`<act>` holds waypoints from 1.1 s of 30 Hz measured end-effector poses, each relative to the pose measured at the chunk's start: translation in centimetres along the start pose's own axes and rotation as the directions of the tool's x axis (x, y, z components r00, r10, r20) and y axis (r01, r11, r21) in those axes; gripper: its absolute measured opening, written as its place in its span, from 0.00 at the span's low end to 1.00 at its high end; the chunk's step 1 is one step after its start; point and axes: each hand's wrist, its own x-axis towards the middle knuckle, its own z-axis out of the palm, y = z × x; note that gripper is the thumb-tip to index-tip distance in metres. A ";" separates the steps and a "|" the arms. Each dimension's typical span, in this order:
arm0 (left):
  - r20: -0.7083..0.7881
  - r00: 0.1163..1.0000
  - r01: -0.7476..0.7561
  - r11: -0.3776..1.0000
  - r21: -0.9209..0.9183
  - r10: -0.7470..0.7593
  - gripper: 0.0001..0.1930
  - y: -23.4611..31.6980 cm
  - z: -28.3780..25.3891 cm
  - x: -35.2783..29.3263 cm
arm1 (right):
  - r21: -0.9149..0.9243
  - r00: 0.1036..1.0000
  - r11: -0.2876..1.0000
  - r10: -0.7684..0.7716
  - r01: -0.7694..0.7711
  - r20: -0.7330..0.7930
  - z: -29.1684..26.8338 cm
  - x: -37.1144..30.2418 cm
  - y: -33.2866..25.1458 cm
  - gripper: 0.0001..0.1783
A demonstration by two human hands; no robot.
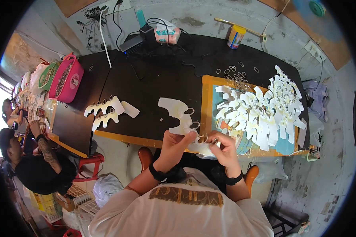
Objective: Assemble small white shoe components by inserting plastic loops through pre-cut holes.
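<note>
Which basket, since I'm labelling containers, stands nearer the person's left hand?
The pink basket; the green basket stands beyond it, farther from the left hand.

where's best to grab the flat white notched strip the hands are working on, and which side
Probably by the broad far end of the flat white notched strip, coming from the left: that end looks bare and extends past the left hand, while silvery oval rings sit along the strip's right edge.
</note>
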 end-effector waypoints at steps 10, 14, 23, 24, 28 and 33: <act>0.091 0.996 -0.035 0.993 0.114 0.024 0.10 -1.3 -0.4 -0.8 | -0.055 0.994 0.993 0.107 -0.106 0.027 0.5 2.6 -2.8 0.08; 0.118 0.989 -0.099 0.993 0.058 0.092 0.15 -2.1 -0.3 -2.0 | -0.190 0.974 0.966 0.198 -0.176 0.106 0.4 3.8 -4.1 0.07; 0.061 0.996 -0.069 0.987 0.143 0.060 0.12 -2.5 -0.4 -0.7 | 0.165 0.922 0.915 0.338 -0.369 0.186 -0.7 4.0 -0.7 0.13; 0.019 0.998 -0.070 0.984 0.166 0.067 0.12 -2.8 -0.4 -0.6 | 0.248 0.923 0.896 0.319 -0.367 0.213 -1.3 3.8 -0.6 0.14; -0.039 0.998 0.061 0.987 0.149 -0.056 0.14 -3.3 -0.5 -0.5 | 0.146 0.938 0.932 0.309 -0.332 0.159 -0.7 2.9 -0.3 0.05; -0.041 0.989 -0.102 0.854 0.511 0.142 0.15 -3.8 -2.1 -0.4 | 0.193 0.950 0.934 0.275 -0.300 0.145 -1.2 2.6 -0.9 0.05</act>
